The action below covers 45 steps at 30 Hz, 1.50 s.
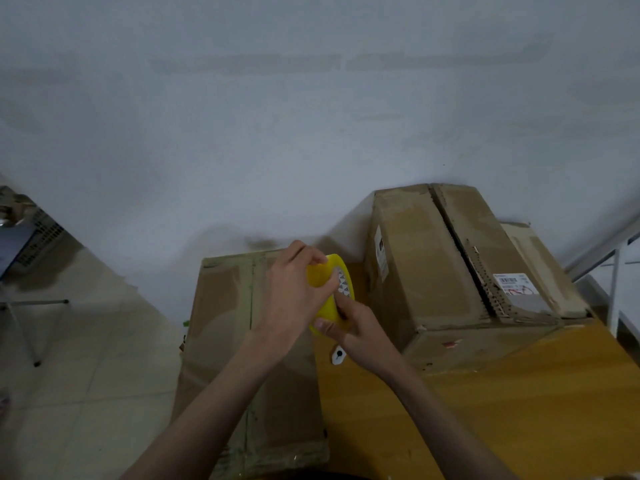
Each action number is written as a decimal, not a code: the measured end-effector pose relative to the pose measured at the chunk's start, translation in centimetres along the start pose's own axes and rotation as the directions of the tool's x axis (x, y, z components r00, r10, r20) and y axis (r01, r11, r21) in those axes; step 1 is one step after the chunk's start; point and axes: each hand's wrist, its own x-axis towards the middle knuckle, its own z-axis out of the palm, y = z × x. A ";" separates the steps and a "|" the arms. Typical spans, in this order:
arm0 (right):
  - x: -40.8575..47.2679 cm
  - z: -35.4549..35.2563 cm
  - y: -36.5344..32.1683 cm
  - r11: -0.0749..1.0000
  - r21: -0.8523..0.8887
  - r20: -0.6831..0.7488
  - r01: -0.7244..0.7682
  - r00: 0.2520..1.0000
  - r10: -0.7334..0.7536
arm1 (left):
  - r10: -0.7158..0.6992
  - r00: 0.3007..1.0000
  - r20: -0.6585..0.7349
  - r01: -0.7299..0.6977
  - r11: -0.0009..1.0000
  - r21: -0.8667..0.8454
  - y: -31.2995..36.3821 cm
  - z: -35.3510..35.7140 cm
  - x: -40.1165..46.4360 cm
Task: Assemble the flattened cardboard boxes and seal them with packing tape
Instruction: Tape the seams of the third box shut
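Both hands hold a yellow roll of packing tape (329,292) in the air, above the left edge of the wooden counter (502,410). The left hand (294,299) grasps the roll from the left side with curled fingers. The right hand (353,327) grasps it from below, the thumb pressed on its lower rim. A flattened cardboard box (225,341) lies under the hands and hangs over the left edge of the counter. An assembled cardboard box (433,271) stands at the far edge, with its top flaps closed. A small white object (338,355) lies on the counter near the right wrist.
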 end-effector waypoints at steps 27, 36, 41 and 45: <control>-0.2 0.4 -0.1 0.995 0.093 -0.010 0.032 0.999 -0.031 | 0.010 1.000 -0.016 -0.010 1.000 -0.024 0.0 0.9 0.0; 0.3 -3.5 1.0 0.668 0.698 0.084 -0.260 0.955 0.284 | 0.215 0.891 0.400 -0.003 0.884 -0.467 -3.1 -3.2 0.9; 1.2 -4.1 0.0 0.783 0.601 0.016 -0.158 0.982 0.186 | 0.169 0.949 0.266 0.000 0.844 -0.537 -1.3 -3.7 0.7; 1.8 -4.8 -1.6 0.950 0.311 -0.032 -0.026 0.999 0.038 | 0.228 0.965 0.129 -0.136 0.859 -0.494 -0.3 -3.7 0.5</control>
